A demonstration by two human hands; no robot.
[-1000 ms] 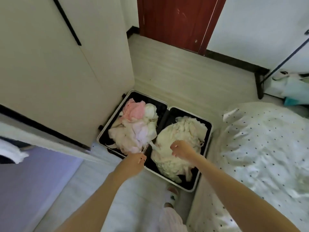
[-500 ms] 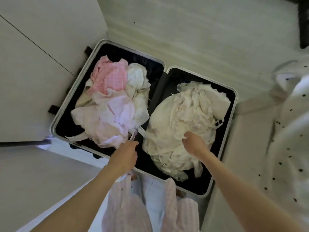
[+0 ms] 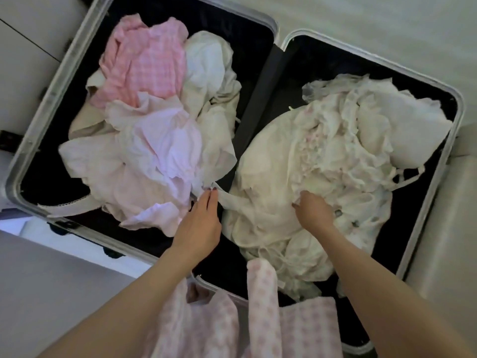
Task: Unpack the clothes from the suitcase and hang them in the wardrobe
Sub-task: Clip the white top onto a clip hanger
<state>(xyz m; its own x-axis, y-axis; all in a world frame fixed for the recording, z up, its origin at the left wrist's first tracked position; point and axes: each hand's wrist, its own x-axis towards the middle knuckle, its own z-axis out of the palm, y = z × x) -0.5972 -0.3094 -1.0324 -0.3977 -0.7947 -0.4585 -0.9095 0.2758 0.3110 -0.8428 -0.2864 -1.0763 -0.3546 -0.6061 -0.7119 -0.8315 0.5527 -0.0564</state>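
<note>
Hands, two, bare, both reaching down into the open suitcase [image 3: 366,51]: left hand [image 3: 200,223], fingers nearly straight, tips pinching a strap-like end of pale cloth at the hinge between the two halves; right hand [image 3: 313,211], fingers curled into the cream garment heap [image 3: 322,156], gripping a fold near its middle; suitcase, lying flat on the floor [image 3: 361,14], silver-rimmed, black-lined, both halves full; cream garment heap, right half, filling it nearly rim to rim, ruffled and thin, judged light, limp, prone to tangling by its loose ties, best gathered at a shoulder or neckline, not a trailing strap; pale pink and white pile [image 3: 154,151], left half, equally soft; pink checked garment [image 3: 144,60], far corner of left half, crumpled; room: wardrobe panel [image 3: 23,60] close against the left rim, open floor beyond the far rim, raised rims likely to snag dangling ties on lifting.
</note>
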